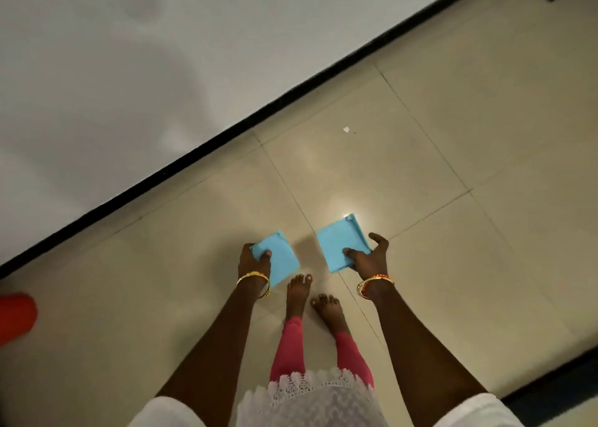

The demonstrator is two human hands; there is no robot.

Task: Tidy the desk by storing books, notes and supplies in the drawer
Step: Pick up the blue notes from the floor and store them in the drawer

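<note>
Two light-blue pads held out over the tiled floor [420, 142], left hand [254, 261] gripping the left pad [280, 260], right hand [367, 258] pinching the right pad [338, 242], each jutting forward; no drawer in view.
</note>
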